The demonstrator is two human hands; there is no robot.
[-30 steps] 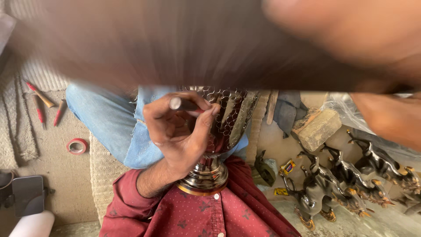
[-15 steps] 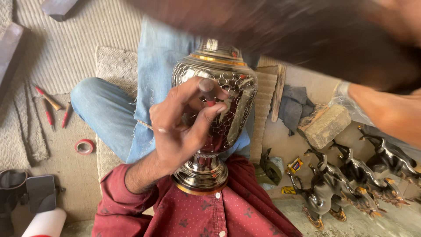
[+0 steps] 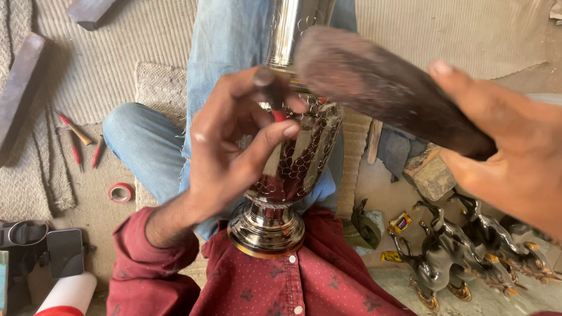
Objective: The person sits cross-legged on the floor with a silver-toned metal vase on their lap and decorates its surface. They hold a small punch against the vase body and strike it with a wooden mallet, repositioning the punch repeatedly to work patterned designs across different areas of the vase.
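The left hand (image 3: 234, 146) pinches a short dark punch-like tool (image 3: 270, 93) between thumb and curled fingers (image 3: 275, 133), the grip narrow and closed on the tool, whose tip rests against the patterned belly of a polished metal vase (image 3: 295, 158); a small red part shows just under the thumb. The vase lies tilted across the person's lap, its gold-rimmed round foot against the red dotted shirt and its neck running away over the blue-jeaned legs. The right hand (image 3: 515, 158) is wrapped around the end of a dark, worn wooden mallet (image 3: 386, 88), fingers closed on the handle, with the thick blurred head hanging just above the vase's shoulder and close to the top of the tool. The left wrist bends inward from a red sleeve below the vase's foot; the right forearm leaves the picture at the right edge. Room is tight over the vase, where hand, tool and mallet crowd together. Left of the vase the floor mat is more open, with a few red-handled tools (image 3: 75, 140) and a red tape roll (image 3: 121, 192) well apart from it. Right of the vase, a wooden block (image 3: 430, 172) and a cluster of dark metal horse figurines (image 3: 468, 251) with gold hooves stand near.
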